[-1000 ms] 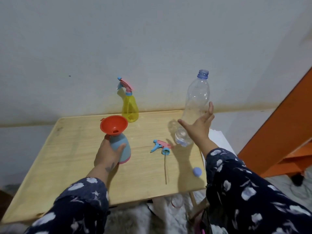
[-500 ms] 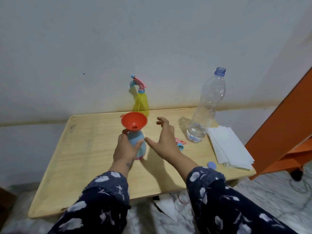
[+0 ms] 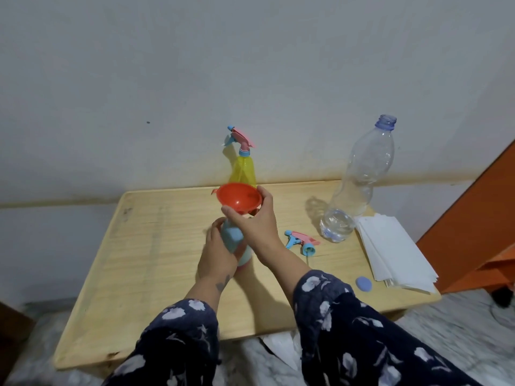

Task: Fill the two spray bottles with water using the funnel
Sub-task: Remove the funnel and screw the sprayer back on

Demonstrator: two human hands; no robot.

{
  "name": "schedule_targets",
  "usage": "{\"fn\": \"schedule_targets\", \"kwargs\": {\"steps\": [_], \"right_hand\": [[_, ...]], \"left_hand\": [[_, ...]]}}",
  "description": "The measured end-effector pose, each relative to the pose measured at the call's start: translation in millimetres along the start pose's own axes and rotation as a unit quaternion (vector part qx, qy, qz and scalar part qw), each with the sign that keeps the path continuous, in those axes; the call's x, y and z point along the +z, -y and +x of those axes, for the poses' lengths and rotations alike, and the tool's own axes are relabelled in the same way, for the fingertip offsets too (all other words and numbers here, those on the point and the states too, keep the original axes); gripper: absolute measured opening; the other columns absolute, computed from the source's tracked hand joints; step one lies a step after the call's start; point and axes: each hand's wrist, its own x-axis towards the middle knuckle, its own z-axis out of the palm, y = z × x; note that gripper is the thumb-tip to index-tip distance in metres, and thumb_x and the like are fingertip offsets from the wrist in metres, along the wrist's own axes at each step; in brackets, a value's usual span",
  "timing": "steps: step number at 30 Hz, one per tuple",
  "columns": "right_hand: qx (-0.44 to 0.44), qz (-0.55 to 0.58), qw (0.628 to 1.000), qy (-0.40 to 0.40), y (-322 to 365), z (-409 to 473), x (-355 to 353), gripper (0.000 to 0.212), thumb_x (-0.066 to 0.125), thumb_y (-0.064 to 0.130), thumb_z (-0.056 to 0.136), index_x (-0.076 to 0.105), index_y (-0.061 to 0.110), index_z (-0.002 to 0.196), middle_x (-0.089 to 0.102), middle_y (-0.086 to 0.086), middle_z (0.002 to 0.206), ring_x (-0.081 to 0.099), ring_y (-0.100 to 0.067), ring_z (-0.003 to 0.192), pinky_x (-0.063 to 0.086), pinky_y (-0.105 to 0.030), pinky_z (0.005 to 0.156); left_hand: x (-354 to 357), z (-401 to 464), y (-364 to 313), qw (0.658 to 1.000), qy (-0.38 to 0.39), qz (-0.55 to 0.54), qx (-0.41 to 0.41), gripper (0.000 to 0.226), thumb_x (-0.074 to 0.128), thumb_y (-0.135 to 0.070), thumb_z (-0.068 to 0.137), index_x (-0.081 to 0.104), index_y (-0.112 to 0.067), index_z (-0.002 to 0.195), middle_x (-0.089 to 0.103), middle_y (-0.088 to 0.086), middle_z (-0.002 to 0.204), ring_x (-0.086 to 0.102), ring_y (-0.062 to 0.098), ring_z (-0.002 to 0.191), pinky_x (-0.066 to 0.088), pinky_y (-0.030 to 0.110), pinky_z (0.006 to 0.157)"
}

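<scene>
Orange funnel now sits in the grip of the right hand, thumb and fingers curled round its bowl, spout apparently at or just above the neck of the blue spray bottle; cannot tell whether it has lifted clear. A second ago that hand was setting down the clear water bottle; it has since crossed over to the funnel. Water bottle stands uncapped at the right rear of the tabletop, only a little water left in its base. Left hand wraps the blue bottle's body, steadying it upright as before.

Judgement: pouring into the blue bottle looks finished; funnel is likely coming off so the loose spray head, lying just right of the hands, can go back on. Yellow spray bottle at the back keeps its head screwed on, near the wall.

Materials: funnel smooth, glossy, shallow cone with a small tab on the rim. Blue bottle opaque, rounded. Water bottle thin, ribbed, waisted. Tabletop pale raw wood, visible grain. Round blue cap lies near a stack of white paper sheets.
</scene>
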Motion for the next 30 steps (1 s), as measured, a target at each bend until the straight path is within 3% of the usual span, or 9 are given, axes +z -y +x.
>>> {"fn": "schedule_targets", "kwargs": {"steps": [6, 12, 15, 17, 21, 24, 26, 28, 30], "right_hand": [[0.061, 0.027, 0.998, -0.012, 4, 44, -59, 0.08, 0.074, 0.022, 0.081, 0.018, 0.018, 0.139, 0.041, 0.008, 0.112, 0.05, 0.001, 0.081, 0.043, -0.009, 0.058], [0.183, -0.08, 0.979, -0.044, -53, 94, -99, 0.091, 0.076, 0.028, 0.075, 0.021, 0.015, 0.145, 0.04, -0.009, 0.136, 0.051, -0.021, 0.105, 0.051, -0.033, 0.086], [0.218, -0.096, 0.97, -0.039, -76, 111, -110, 0.059, 0.067, 0.018, 0.083, 0.03, 0.01, 0.128, 0.055, -0.011, 0.111, 0.055, -0.012, 0.075, 0.047, -0.015, 0.05], [0.229, -0.094, 0.968, -0.034, -84, 118, -112, 0.06, 0.061, 0.015, 0.086, 0.026, 0.013, 0.135, 0.055, -0.006, 0.094, 0.051, -0.008, 0.063, 0.042, -0.014, 0.037], [0.242, -0.063, 0.967, -0.043, -92, 124, -108, 0.056, 0.068, 0.023, 0.072, 0.035, 0.023, 0.118, 0.056, -0.012, 0.113, 0.064, -0.024, 0.085, 0.06, -0.036, 0.057], [0.203, -0.103, 0.973, -0.037, -93, 121, -107, 0.079, 0.07, 0.027, 0.077, 0.023, 0.023, 0.14, 0.05, -0.008, 0.121, 0.061, -0.024, 0.093, 0.058, -0.033, 0.057], [0.16, -0.199, 0.966, -0.044, -89, 114, -106, 0.098, 0.071, 0.031, 0.077, 0.005, 0.024, 0.15, 0.039, -0.006, 0.135, 0.051, -0.027, 0.115, 0.055, -0.037, 0.077], [0.097, -0.311, 0.944, -0.055, -87, 100, -106, 0.081, 0.065, 0.023, 0.084, 0.016, 0.015, 0.148, 0.035, -0.01, 0.141, 0.043, -0.029, 0.124, 0.047, -0.039, 0.095], [0.055, -0.395, 0.914, -0.075, -90, 83, -108, 0.056, 0.058, 0.018, 0.087, 0.035, 0.012, 0.137, 0.042, -0.011, 0.133, 0.048, -0.029, 0.118, 0.046, -0.038, 0.092]], "left_hand": [[6, 0, 15, 0.999, -0.015, -0.017, 0.03, 0.076, 0.081, -0.033, 0.072, 0.033, -0.039, 0.131, 0.042, -0.014, 0.126, 0.052, 0.018, 0.109, 0.051, 0.039, 0.083], [10, 1, 18, 0.999, -0.014, -0.041, 0.014, 0.082, 0.085, -0.031, 0.067, 0.028, -0.052, 0.121, 0.045, -0.014, 0.126, 0.053, 0.016, 0.107, 0.053, 0.042, 0.084], [12, 4, 22, 0.999, -0.018, -0.049, 0.007, 0.083, 0.087, -0.029, 0.064, 0.03, -0.054, 0.119, 0.047, -0.014, 0.125, 0.054, 0.017, 0.106, 0.054, 0.043, 0.084], [13, 5, 24, 0.998, -0.021, -0.055, 0.012, 0.082, 0.088, -0.03, 0.063, 0.033, -0.056, 0.117, 0.049, -0.013, 0.123, 0.055, 0.015, 0.105, 0.054, 0.041, 0.083], [14, 6, 24, 0.997, -0.013, -0.073, 0.006, 0.079, 0.083, -0.036, 0.057, 0.036, -0.055, 0.118, 0.052, -0.012, 0.12, 0.057, 0.01, 0.103, 0.053, 0.032, 0.079], [14, 5, 22, 0.997, -0.008, -0.078, 0.005, 0.082, 0.084, -0.032, 0.058, 0.037, -0.046, 0.122, 0.053, -0.012, 0.116, 0.057, 0.008, 0.1, 0.051, 0.025, 0.072], [15, 4, 20, 0.997, -0.005, -0.079, 0.01, 0.082, 0.088, -0.023, 0.063, 0.036, -0.044, 0.122, 0.052, -0.014, 0.113, 0.057, 0.007, 0.097, 0.047, 0.019, 0.067], [15, 2, 19, 0.997, -0.008, -0.074, 0.012, 0.082, 0.087, -0.02, 0.064, 0.035, -0.044, 0.122, 0.051, -0.014, 0.114, 0.056, 0.007, 0.096, 0.047, 0.019, 0.066], [15, 2, 19, 0.997, -0.011, -0.07, 0.009, 0.083, 0.088, -0.022, 0.063, 0.034, -0.047, 0.121, 0.051, -0.013, 0.116, 0.056, 0.01, 0.097, 0.052, 0.028, 0.07]]}}
